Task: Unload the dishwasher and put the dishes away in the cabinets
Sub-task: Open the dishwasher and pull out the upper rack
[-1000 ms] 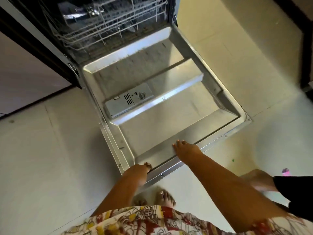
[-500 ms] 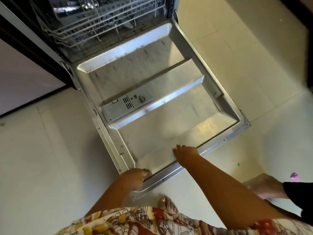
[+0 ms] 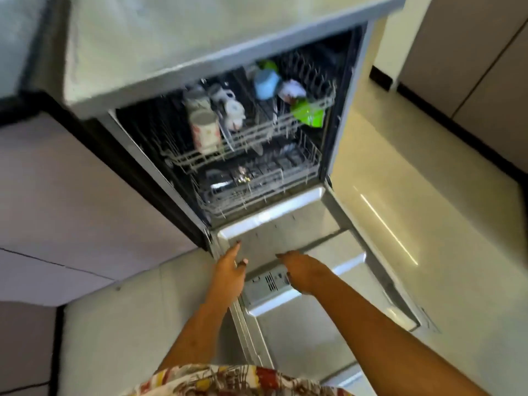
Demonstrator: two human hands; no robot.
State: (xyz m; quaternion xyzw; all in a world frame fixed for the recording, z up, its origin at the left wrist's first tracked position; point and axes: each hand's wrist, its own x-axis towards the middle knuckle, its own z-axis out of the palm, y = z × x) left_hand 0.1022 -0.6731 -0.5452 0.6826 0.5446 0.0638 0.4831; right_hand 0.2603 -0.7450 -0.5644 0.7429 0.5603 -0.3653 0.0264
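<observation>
The dishwasher stands open with its door (image 3: pixel 323 318) lying flat toward me. Its upper rack (image 3: pixel 251 138) holds a patterned white mug (image 3: pixel 204 132), white cups (image 3: pixel 233 110), a blue cup (image 3: pixel 267 84) and a green item (image 3: pixel 308 112). Dark, shiny dishes that I cannot make out lie in the lower rack (image 3: pixel 257 184). My left hand (image 3: pixel 230 270) is stretched out over the door's left edge, fingers apart, holding nothing. Over the detergent compartment (image 3: pixel 265 284), my right hand (image 3: pixel 303 270) reaches forward, palm down and empty. Neither hand touches a rack.
A grey countertop (image 3: pixel 200 32) overhangs the dishwasher. Pale cabinet fronts (image 3: pixel 71 195) lie to the left and more cabinet doors (image 3: pixel 485 67) at the far right. A light tiled floor (image 3: pixel 414 195) runs along the right of the door.
Both hands have let go of the door's front edge and moved forward over the door toward the racks. My view has tilted up, bringing both loaded racks into sight.
</observation>
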